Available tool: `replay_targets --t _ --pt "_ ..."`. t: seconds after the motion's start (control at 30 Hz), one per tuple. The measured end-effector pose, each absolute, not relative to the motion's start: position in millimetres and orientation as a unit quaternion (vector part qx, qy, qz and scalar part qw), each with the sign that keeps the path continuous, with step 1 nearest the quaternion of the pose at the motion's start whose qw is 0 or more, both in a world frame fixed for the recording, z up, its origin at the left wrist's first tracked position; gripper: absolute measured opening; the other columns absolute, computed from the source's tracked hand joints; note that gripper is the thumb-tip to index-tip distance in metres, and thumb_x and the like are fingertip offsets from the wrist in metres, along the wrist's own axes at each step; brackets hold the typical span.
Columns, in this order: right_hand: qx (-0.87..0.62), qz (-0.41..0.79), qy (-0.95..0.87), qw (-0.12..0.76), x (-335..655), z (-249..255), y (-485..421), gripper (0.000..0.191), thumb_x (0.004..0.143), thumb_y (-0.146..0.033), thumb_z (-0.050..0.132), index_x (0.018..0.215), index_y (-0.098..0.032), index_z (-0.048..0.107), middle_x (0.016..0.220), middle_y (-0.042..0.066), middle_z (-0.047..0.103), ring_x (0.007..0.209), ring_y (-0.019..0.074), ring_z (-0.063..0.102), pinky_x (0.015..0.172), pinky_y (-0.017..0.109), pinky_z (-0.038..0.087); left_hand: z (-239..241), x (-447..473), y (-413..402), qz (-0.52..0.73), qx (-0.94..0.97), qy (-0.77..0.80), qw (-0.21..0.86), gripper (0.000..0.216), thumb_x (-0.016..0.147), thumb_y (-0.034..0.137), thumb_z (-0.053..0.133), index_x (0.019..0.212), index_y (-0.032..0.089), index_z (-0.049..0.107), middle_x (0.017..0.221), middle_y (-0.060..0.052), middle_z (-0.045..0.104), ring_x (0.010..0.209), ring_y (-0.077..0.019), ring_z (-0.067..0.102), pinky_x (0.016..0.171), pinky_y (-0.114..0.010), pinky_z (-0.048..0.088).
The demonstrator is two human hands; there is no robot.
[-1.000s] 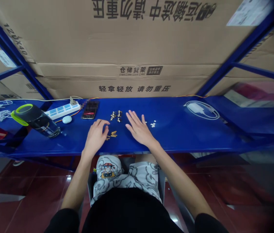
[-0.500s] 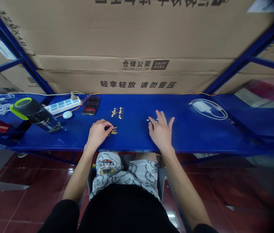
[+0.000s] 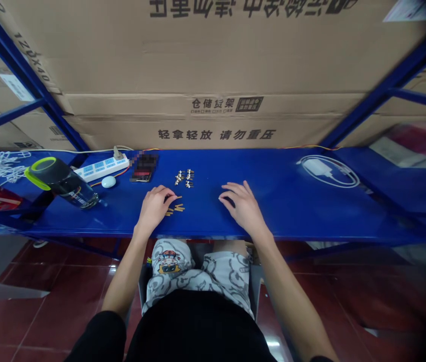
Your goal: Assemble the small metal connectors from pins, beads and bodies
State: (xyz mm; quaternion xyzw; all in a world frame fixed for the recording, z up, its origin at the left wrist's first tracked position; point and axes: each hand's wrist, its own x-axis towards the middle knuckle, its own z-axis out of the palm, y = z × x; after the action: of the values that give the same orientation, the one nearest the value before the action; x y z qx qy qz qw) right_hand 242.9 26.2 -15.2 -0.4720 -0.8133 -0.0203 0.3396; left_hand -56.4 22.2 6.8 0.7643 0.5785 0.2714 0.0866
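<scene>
My left hand point(image 3: 155, 208) is closed in a pinch, and a thin brass-coloured pin point(image 3: 178, 197) sticks out from its fingertips. Just below those fingers, several loose brass-coloured pins point(image 3: 179, 207) lie on the blue tabletop. Farther back is a small cluster of white-and-brass pieces point(image 3: 189, 176), arranged in two rough columns. To the right, my right hand point(image 3: 243, 205) hovers low over the table, thumb and index tips drawn together. Whatever is between them is too small to make out. The small white bits on the tabletop there are hidden by this hand.
On the left stand a dark bottle with a green loop point(image 3: 64, 183), a white power strip point(image 3: 103, 168), a pale rounded object point(image 3: 108, 181) and a dark phone-like box point(image 3: 145, 167). A white charger with coiled cable point(image 3: 318, 167) lies right. Cardboard point(image 3: 213, 65) walls the back.
My right hand has gone from spread fingers over the white bits to a pinch, shifting slightly left. My left hand now has one pin raised apart from the pile. The view tilts slightly.
</scene>
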Motion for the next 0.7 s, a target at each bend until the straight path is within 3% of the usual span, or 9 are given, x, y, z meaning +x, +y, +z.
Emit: replay_targets --t 0.13,0.27,0.43,0.6,0.7 --pt "-0.422 0.100 -0.803 0.410 228 -8 17 0.013 0.097 -0.030 0.060 0.096 -0.025 0.073 0.101 0.003 0.079 0.100 0.0228 0.074 0.115 0.053 0.042 18 -39 11 0.336 0.764 0.540 0.104 0.011 0.099 0.031 0.062 0.096 0.022 0.068 0.096 -0.002 0.070 0.092 -0.0213 0.062 0.087 -0.035 0.044" --pt "-0.403 0.218 -0.770 0.444 209 -1 4 0.010 0.094 -0.032 0.064 0.095 -0.025 0.071 0.099 0.003 0.079 0.098 0.0231 0.075 0.092 0.039 0.057 22 -13 -2 0.350 0.781 0.496 0.147 0.010 0.099 0.031 0.062 0.096 0.023 0.068 0.097 -0.001 0.071 0.093 -0.0208 0.062 0.085 -0.033 0.044" --pt "-0.407 0.218 -0.766 0.447 202 2 0 0.009 0.093 -0.029 0.064 0.092 -0.023 0.071 0.092 0.003 0.078 0.085 0.0203 0.075 0.081 0.032 0.057 8 4 -4 0.340 0.777 0.502 0.169 0.011 0.101 0.030 0.060 0.096 0.022 0.067 0.095 -0.002 0.069 0.092 -0.0211 0.062 0.084 -0.033 0.043" --pt "-0.390 0.214 -0.778 0.443 204 -1 4 0.024 0.094 -0.026 0.063 0.116 -0.026 0.073 0.098 0.002 0.078 0.085 0.0187 0.072 0.083 0.033 0.056 3 6 -2 0.349 0.777 0.495 0.174 0.012 0.101 0.030 0.058 0.098 0.022 0.066 0.096 -0.002 0.068 0.093 -0.0213 0.060 0.085 -0.034 0.044" --pt "-0.372 0.194 -0.792 0.444 203 -1 5 0.021 0.096 -0.024 0.060 0.109 -0.027 0.076 0.097 0.002 0.079 0.084 0.0190 0.069 0.080 0.034 0.054 2 6 -2 0.359 0.777 0.488 0.169 0.012 0.102 0.029 0.058 0.098 0.022 0.066 0.096 -0.002 0.068 0.093 -0.0212 0.060 0.086 -0.034 0.045"
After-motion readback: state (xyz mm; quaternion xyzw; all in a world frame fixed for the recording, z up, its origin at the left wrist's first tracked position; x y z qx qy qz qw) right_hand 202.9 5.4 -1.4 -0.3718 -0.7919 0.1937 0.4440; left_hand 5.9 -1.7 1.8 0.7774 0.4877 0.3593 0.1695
